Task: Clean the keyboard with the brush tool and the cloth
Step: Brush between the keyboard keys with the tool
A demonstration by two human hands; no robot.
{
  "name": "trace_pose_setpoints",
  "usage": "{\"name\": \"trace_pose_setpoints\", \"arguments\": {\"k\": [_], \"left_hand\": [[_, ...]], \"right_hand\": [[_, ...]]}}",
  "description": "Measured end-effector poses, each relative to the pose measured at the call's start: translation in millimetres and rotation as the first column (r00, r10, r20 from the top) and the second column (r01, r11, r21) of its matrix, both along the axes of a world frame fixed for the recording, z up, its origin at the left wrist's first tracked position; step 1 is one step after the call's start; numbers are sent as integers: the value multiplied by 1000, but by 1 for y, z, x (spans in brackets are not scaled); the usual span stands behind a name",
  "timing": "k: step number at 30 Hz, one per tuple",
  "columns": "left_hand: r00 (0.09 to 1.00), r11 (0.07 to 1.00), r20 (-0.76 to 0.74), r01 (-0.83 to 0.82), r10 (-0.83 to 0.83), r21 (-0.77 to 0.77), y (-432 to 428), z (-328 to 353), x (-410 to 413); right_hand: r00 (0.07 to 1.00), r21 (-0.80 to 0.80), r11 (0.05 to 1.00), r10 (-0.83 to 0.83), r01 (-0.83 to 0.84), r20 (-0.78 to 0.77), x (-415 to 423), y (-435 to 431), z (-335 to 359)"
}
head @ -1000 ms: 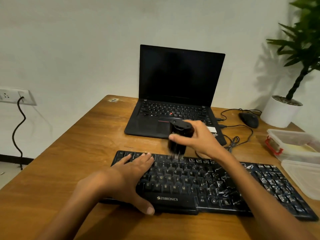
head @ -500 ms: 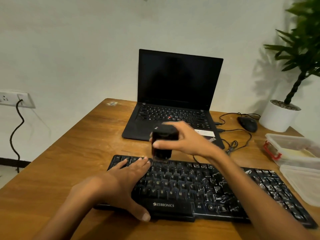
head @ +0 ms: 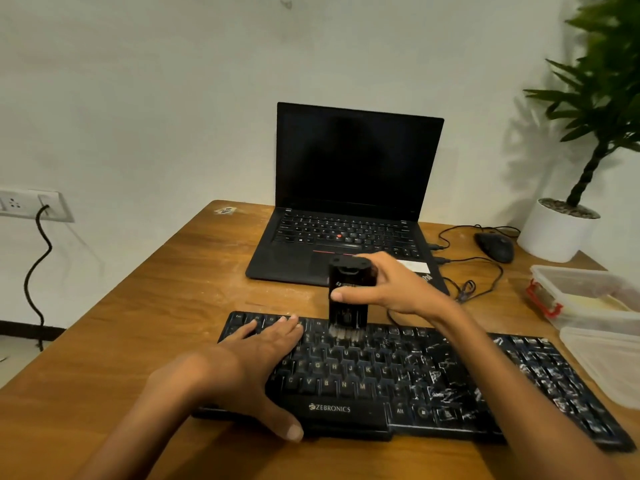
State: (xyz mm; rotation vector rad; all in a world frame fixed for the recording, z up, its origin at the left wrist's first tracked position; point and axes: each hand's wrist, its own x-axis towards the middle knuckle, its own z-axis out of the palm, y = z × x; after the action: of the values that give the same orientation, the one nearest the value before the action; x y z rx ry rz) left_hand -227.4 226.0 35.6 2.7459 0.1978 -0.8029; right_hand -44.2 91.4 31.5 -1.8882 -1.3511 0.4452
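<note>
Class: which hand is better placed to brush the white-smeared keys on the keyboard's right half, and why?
Right. The right hand grips the brush tool, bristles on the keyboard near its smeared keys. The left hand lies flat on the left end, holding nothing.

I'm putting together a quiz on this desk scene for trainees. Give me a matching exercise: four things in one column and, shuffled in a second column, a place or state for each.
Things:
1. brush tool
2. left hand
3. laptop
4. mouse

Places or states:
A. lid open, screen dark
B. lying flat on the left end of the keyboard
C. upright, bristles on the upper key rows, gripped by the right hand
D. near the white plant pot

Pairs: 1-C, 2-B, 3-A, 4-D
</note>
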Motion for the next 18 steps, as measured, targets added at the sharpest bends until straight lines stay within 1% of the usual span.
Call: {"name": "trace_pose_setpoints", "arguments": {"k": [2, 3, 4, 5, 6, 7, 9, 10, 12, 14, 16, 18], "left_hand": [[1000, 1000, -11, -3, 3, 4, -1, 0, 0], [1000, 1000, -15, -1, 1, 7, -1, 0, 0], [1000, 1000, -14, 2, -1, 9, -1, 0, 1], [1000, 1000, -11, 3, -3, 11, 0, 1, 1], [1000, 1000, -14, 6, -5, 11, -1, 1, 1], [1000, 1000, -18, 9, -9, 12, -2, 2, 1], [1000, 1000, -14, 14, -14, 18, -3, 3, 1], [1000, 1000, -10, 17, -17, 15, -3, 2, 1], [1000, 1000, -2, 14, -14, 4, -3, 2, 0], [1000, 1000, -2, 10, -10, -4, -2, 2, 0], [1000, 1000, -5, 10, -10, -5, -2, 2, 0], [1000, 1000, -4, 5, -5, -22, -2, 1, 1]], "right_hand": [[996, 73, 996, -62, 58, 59, 6, -4, -2], [998, 114, 992, -57, 53, 30, 5, -6, -3], [999, 151, 988, -34, 38, -31, 2, -6, -3], [998, 151, 988, -3, 13, -62, -1, -5, -3], [998, 123, 992, 13, -6, -58, -3, -2, -3], [1000, 97, 995, 2, 0, -24, -3, 0, -3], [998, 105, 993, -52, 49, 33, 1, 5, -1], [998, 111, 992, -65, 61, 29, 2, 6, -1], [999, 85, 996, -26, 29, -28, 0, 8, -3], [1000, 53, 999, -10, 10, -17, -4, 11, -4], [998, 103, 994, -49, 46, 27, -4, 17, -2], [999, 124, 991, -49, 48, 7, -8, 23, 0]]}}
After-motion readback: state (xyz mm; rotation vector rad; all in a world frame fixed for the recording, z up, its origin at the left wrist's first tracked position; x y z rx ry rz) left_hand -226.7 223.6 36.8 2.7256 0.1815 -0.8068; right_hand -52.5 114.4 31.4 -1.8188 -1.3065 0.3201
